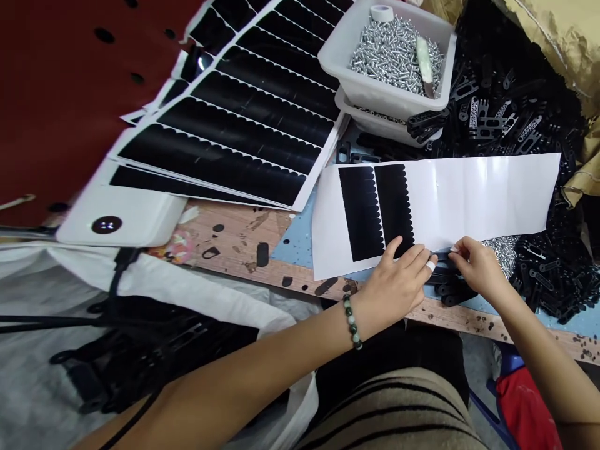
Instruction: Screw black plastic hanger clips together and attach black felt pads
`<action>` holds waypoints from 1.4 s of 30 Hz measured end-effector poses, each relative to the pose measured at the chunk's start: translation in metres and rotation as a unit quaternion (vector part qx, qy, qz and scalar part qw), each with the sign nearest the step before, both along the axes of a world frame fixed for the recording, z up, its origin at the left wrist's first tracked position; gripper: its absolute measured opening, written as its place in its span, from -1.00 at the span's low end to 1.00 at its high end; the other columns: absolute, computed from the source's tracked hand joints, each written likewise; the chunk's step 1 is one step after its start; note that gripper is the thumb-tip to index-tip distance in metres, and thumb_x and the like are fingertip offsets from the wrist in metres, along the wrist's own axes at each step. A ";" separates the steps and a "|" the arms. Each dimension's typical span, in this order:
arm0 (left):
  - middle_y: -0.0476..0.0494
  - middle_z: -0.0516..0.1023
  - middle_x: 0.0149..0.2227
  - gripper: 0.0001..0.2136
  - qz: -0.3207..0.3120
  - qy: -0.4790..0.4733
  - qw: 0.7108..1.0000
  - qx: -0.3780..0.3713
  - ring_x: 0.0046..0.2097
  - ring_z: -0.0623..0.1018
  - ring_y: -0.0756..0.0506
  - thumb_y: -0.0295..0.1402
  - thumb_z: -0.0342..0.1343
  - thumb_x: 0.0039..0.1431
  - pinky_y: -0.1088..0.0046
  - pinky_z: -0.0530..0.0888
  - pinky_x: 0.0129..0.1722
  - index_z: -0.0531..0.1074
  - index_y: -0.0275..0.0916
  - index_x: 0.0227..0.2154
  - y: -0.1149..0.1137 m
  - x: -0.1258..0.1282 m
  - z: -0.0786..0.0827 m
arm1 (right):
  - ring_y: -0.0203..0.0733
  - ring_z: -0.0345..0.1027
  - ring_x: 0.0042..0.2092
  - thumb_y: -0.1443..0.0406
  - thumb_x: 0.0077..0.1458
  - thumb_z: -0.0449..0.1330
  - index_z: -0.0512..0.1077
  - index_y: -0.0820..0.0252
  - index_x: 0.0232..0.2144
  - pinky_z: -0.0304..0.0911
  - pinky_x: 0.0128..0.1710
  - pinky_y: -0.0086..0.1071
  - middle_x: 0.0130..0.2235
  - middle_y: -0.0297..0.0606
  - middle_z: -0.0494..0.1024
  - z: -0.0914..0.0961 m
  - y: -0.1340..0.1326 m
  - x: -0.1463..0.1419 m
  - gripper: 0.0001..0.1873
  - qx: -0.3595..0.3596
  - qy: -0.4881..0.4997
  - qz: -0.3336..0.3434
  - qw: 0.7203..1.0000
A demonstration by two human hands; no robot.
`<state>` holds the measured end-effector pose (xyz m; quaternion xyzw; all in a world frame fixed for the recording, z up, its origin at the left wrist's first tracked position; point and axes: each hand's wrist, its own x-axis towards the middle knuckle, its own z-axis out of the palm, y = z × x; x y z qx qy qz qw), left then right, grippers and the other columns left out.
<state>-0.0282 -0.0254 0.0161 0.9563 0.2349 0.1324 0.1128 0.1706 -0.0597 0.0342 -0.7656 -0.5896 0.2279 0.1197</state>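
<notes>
A sheet of white backing paper [473, 194] lies in front of me with two black scallop-edged sticker strips [360, 212] at its left side. My left hand [398, 275] rests palm down over the sheet's lower edge, its outer finger on a black strip. Its index finger and thumb close at the left end of a slim black plastic part [440, 257]. At that part's right end, the thumb and forefinger of my right hand [475, 265] are pinched together. Whether a small sticker is also between those fingertips is too fine to make out. More black parts [452, 290] lie just below.
A white bin [332, 53] of silver rivets [394, 53] stands on another bin. Black plastic parts [497, 119] are heaped at right, with more rivets [504, 253] by my right hand. Stacked sticker sheets [302, 197] lie at left on a white box-like object [135, 228].
</notes>
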 end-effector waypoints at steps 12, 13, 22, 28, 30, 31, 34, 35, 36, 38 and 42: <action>-0.26 0.43 0.04 -0.59 0.009 -0.010 1.000 0.015 0.13 0.32 -0.21 -0.39 0.03 0.16 0.00 0.12 0.20 0.31 -0.33 0.08 -0.002 0.000 -0.004 | -0.29 0.21 -0.51 0.31 -0.03 0.14 0.28 0.13 -0.52 0.06 -0.46 -0.43 -0.58 -0.43 0.37 0.002 0.010 0.004 -0.90 -0.055 0.036 -0.010 0.998; -0.27 0.42 0.04 -0.60 0.009 -0.010 1.000 0.014 0.13 0.32 -0.20 -0.40 0.02 0.16 0.00 0.12 0.20 0.31 -0.33 0.08 -0.002 0.000 -0.004 | -0.29 0.21 -0.51 0.33 -0.03 0.16 0.27 0.13 -0.53 0.06 -0.45 -0.43 -0.57 -0.43 0.37 0.003 0.011 0.004 -0.89 -0.062 0.020 -0.005 0.998; -0.24 0.42 0.03 -0.59 0.005 -0.046 0.999 -0.018 0.09 0.36 -0.24 -0.41 0.03 0.14 -0.07 0.12 0.17 0.31 -0.23 0.08 0.000 -0.003 0.002 | -0.23 0.25 -0.50 0.12 -0.10 0.30 0.28 0.10 -0.36 0.03 -0.51 -0.42 -0.54 -0.44 0.37 0.007 0.010 0.017 -0.67 -0.054 -0.053 -0.024 0.997; -0.22 0.49 -0.12 -0.81 0.013 -0.045 0.999 -0.011 -0.05 0.43 -0.19 -0.39 0.01 0.22 0.13 0.26 0.03 0.39 -0.30 -0.14 -0.003 -0.012 0.007 | -0.25 0.29 -0.44 0.17 0.15 0.07 0.28 0.12 -0.24 0.20 -0.40 -0.39 -0.46 -0.37 0.38 0.007 -0.032 0.019 -0.82 0.128 0.038 -0.033 0.990; -0.19 0.50 -0.20 -0.87 0.015 -0.028 0.999 0.004 -0.12 0.44 -0.18 -0.40 0.06 0.19 0.18 0.29 -0.05 0.39 -0.29 -0.22 -0.004 -0.011 0.004 | -0.23 0.31 -0.38 0.21 0.19 0.03 0.29 0.12 -0.30 0.24 -0.34 -0.37 -0.40 -0.31 0.41 0.005 -0.047 0.018 -0.88 0.166 0.041 -0.016 0.985; -0.18 0.49 -0.21 -0.88 0.019 -0.021 1.000 0.012 -0.14 0.44 -0.17 -0.41 0.07 0.18 0.20 0.29 -0.09 0.39 -0.29 -0.23 -0.004 -0.009 0.002 | -0.22 0.32 -0.34 0.24 0.20 0.02 0.30 0.12 -0.31 0.25 -0.31 -0.36 -0.37 -0.28 0.43 0.003 -0.053 0.017 -0.89 0.177 0.047 0.002 0.983; -0.16 0.49 -0.25 -0.90 0.030 -0.003 0.999 0.038 -0.18 0.43 -0.16 -0.46 0.08 0.17 0.23 0.29 -0.14 0.37 -0.29 -0.24 -0.003 -0.006 -0.001 | -0.17 0.33 -0.26 0.28 0.22 -0.01 0.32 0.12 -0.31 0.27 -0.24 -0.30 -0.33 -0.23 0.44 -0.002 -0.065 0.013 -0.88 0.198 0.058 0.056 0.977; -0.15 0.49 -0.26 -0.90 0.030 0.003 0.999 0.044 -0.18 0.43 -0.16 -0.48 0.07 0.17 0.24 0.28 -0.14 0.37 -0.28 -0.24 -0.003 -0.006 -0.001 | -0.15 0.33 -0.23 0.28 0.23 -0.01 0.32 0.11 -0.30 0.27 -0.21 -0.28 -0.31 -0.22 0.44 -0.004 -0.067 0.011 -0.88 0.202 0.057 0.068 0.975; -0.14 0.49 -0.26 -0.90 0.028 0.007 0.998 0.050 -0.19 0.43 -0.15 -0.49 0.06 0.17 0.24 0.27 -0.14 0.37 -0.28 -0.24 -0.004 -0.006 -0.001 | -0.13 0.33 -0.21 0.28 0.23 -0.01 0.33 0.11 -0.29 0.27 -0.19 -0.26 -0.30 -0.21 0.44 -0.005 -0.069 0.008 -0.88 0.204 0.055 0.078 0.974; -0.13 0.50 -0.25 -0.90 0.023 0.012 0.998 0.059 -0.18 0.44 -0.14 -0.50 0.03 0.19 0.23 0.27 -0.13 0.37 -0.26 -0.24 -0.005 -0.007 0.000 | -0.11 0.31 -0.16 0.29 0.23 0.00 0.34 0.11 -0.26 0.27 -0.14 -0.22 -0.26 -0.19 0.45 -0.008 -0.070 0.004 -0.88 0.210 0.050 0.092 0.972; -0.16 0.50 -0.23 -0.93 0.020 0.014 0.999 0.042 -0.17 0.44 -0.15 -0.47 0.05 0.20 0.23 0.28 -0.13 0.35 -0.25 -0.25 -0.010 -0.011 0.000 | -0.12 0.30 -0.16 0.32 0.22 0.02 0.35 0.12 -0.24 0.26 -0.13 -0.23 -0.25 -0.19 0.46 -0.011 -0.071 -0.003 -0.89 0.226 0.061 0.103 0.967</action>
